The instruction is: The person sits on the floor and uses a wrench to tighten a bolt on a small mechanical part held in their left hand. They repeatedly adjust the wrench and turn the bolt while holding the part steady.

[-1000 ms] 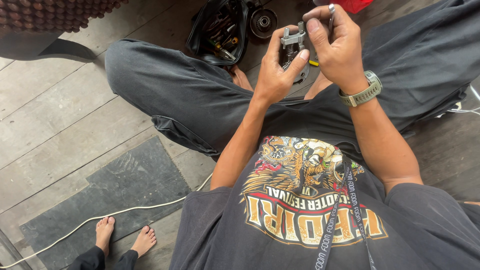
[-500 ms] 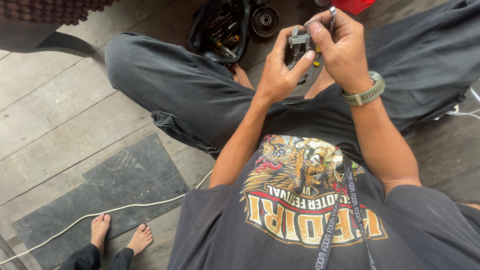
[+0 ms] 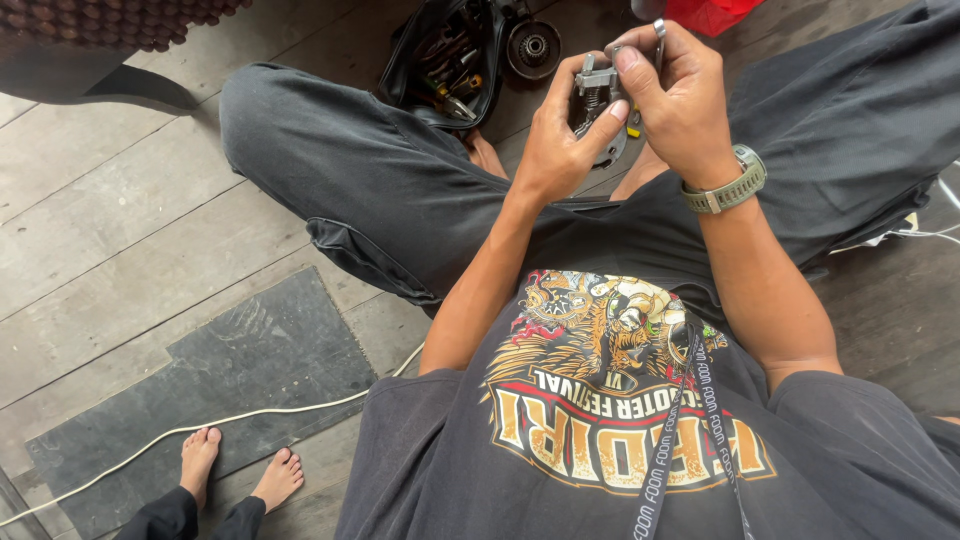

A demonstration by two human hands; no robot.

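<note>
I sit cross-legged on a wooden floor and hold a small grey metal part (image 3: 596, 82) up in front of me with both hands. My left hand (image 3: 567, 135) grips it from below and from the left. My right hand (image 3: 680, 100), with a ring on one finger and a green watch on the wrist, pinches it from the right and above. Much of the part is hidden by my fingers.
An open black tool bag (image 3: 450, 60) with several tools lies past my left knee, a round dark metal part (image 3: 533, 47) beside it. A red object (image 3: 715, 12) sits at the top edge. Another person's bare feet (image 3: 240, 465), a dark mat (image 3: 220, 390) and a white cable (image 3: 200, 428) are at lower left.
Both hands stay on the metal part with only slight finger shifts. The other person's feet have drawn a little closer together.
</note>
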